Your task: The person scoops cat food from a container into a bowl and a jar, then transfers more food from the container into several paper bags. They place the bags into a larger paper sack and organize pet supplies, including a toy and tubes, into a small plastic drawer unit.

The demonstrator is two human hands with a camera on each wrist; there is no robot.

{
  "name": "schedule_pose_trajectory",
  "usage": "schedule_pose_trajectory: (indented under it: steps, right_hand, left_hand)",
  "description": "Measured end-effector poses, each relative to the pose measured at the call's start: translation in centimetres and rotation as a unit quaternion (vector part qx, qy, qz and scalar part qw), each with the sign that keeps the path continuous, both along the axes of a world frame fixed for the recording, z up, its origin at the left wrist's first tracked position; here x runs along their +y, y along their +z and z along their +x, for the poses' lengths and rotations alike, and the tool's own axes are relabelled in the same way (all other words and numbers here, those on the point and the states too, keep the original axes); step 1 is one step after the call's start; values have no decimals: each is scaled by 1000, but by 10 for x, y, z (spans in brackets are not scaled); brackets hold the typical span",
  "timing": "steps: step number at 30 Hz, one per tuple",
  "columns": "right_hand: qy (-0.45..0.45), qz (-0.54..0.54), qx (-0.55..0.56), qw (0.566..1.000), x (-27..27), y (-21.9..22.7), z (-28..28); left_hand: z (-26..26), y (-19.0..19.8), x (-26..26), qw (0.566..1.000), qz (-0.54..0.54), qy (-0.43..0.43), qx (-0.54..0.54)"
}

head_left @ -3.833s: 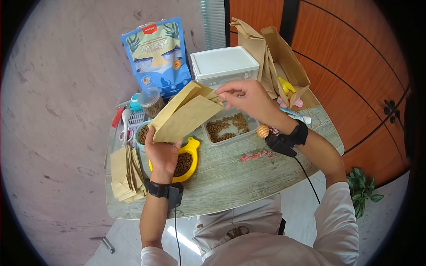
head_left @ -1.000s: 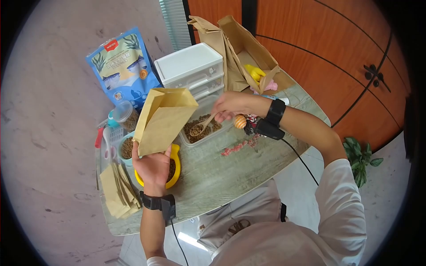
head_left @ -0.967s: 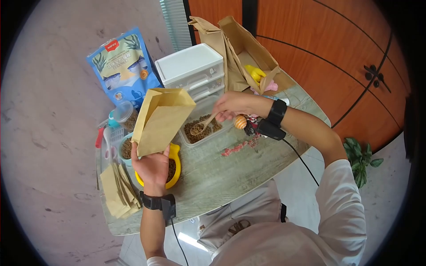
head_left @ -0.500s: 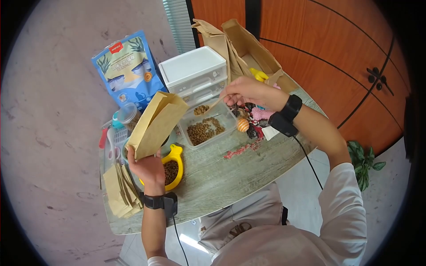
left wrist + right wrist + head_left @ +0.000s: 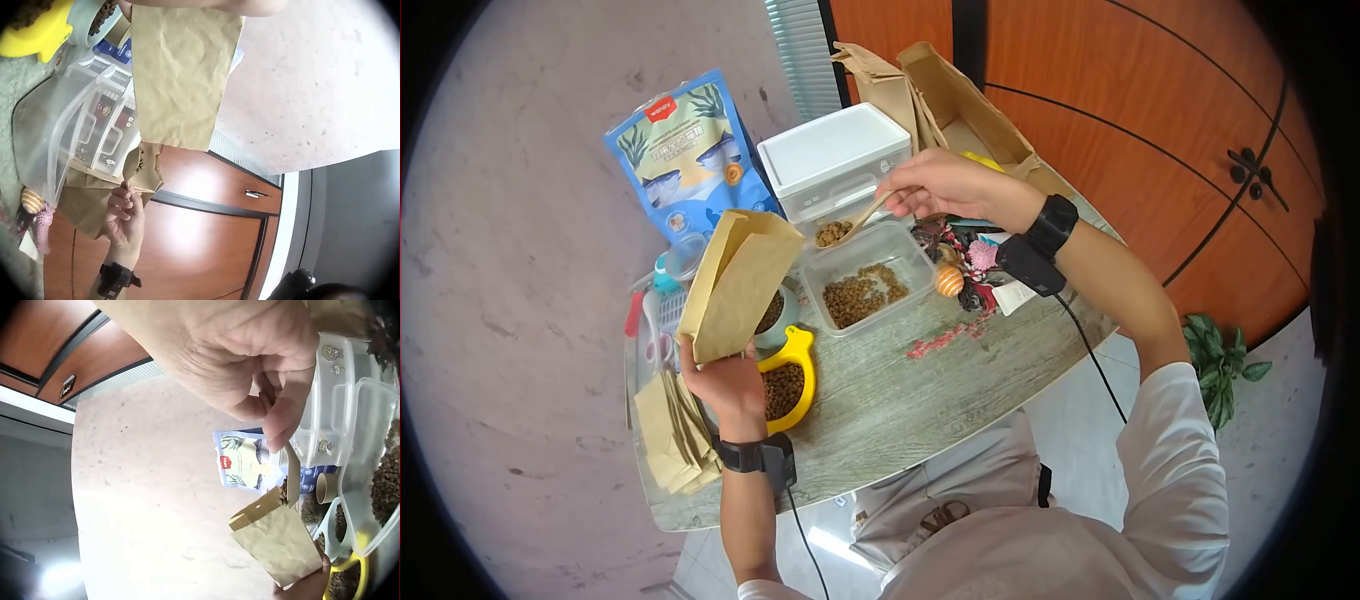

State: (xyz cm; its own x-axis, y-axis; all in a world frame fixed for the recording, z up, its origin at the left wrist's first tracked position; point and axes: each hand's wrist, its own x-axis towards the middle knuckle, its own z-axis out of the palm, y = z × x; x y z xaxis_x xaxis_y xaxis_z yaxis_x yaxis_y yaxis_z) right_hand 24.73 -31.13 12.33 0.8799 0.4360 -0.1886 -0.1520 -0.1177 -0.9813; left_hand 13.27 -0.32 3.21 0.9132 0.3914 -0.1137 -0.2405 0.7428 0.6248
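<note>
My left hand [image 5: 730, 388] holds an upright brown paper bag [image 5: 745, 285] by its lower end, fingers at one side and thumb at the other. The bag's mouth gapes at the top. My right hand [image 5: 948, 186] pinches the handle of a wooden spoon [image 5: 868, 214]. Kibble is heaped in the spoon's bowl, which is above the far edge of a clear plastic container [image 5: 908, 252]. More kibble lies on the container's floor. In the right wrist view the spoon [image 5: 292, 472] overlaps the mouth of the paper bag [image 5: 278, 540].
A yellow bowl [image 5: 808, 350] of kibble stands near my left hand, with flat paper bags [image 5: 668, 435] beside it. Behind are a blue food pouch [image 5: 690, 150], a white-lidded drawer box [image 5: 835, 145] and large paper bags [image 5: 970, 110]. Toys, including an orange-striped ball [image 5: 949, 281], lie at right.
The spoon, earlier down in the container's kibble, has risen loaded and moved left toward the bag. The bag has shifted slightly left and lower. Earliest, both hands were at the bag.
</note>
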Motion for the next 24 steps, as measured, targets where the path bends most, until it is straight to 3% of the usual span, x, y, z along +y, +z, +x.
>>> schedule_pose_trajectory:
  steps: [8, 17, 20, 24]
  right_hand:
    - [3, 27, -23, 999, -4, 8, 5]
    - [19, 26, -44, 999, 27, 5, -7]
    - [38, -42, -131, 990, 44, 8, -23]
    - [77, -83, -311, 944, 56, 4, -37]
  left_hand:
    - [0, -3, -4, 1000, 8, -18, 10]
    - [-3, -4, -10, 996, 20, -70, 47]
    - [-3, -5, -8, 996, 10, -90, 27]
    - [-3, -4, -6, 993, 2, -118, 20]
